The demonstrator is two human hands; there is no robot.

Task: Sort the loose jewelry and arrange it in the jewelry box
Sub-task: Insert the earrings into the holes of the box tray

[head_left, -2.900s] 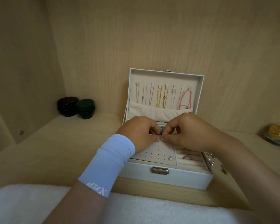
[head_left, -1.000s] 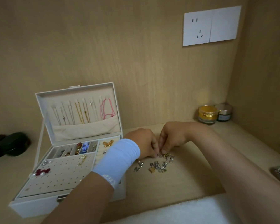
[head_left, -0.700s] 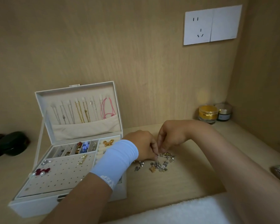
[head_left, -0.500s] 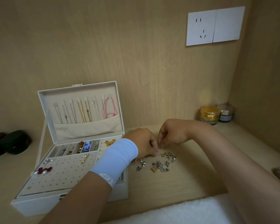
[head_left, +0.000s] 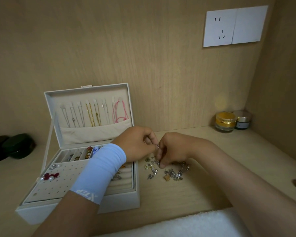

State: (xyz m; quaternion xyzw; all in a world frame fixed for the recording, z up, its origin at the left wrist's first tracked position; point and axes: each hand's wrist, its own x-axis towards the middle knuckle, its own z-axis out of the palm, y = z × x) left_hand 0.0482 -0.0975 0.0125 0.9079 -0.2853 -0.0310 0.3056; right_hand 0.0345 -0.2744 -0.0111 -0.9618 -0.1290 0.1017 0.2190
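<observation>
Left hand [head_left: 138, 142], right hand [head_left: 173, 147] curled, perhaps around one stud [head_left: 157, 145]

Dim warm light, wide-angle edge distortion

1. Bare pale wooden counter [head_left: 256, 147] runs right of the heap of small metal jewelry [head_left: 167, 171] — open passage back to the wall.
2. The white jewelry box [head_left: 123, 203], lid upright, walls off the heap's left; only a narrow strip between.
3. Left hand [head_left: 138, 144] and right hand [head_left: 173, 149], fingers [head_left: 161, 159] pinching pieces, cover the heap's rear.
4. Gold-lidded glass jar [head_left: 225, 121] and small dark jar [head_left: 243, 120] occupy the far right corner.
5. White fluffy towel [head_left: 186, 224] lines the near edge.
</observation>
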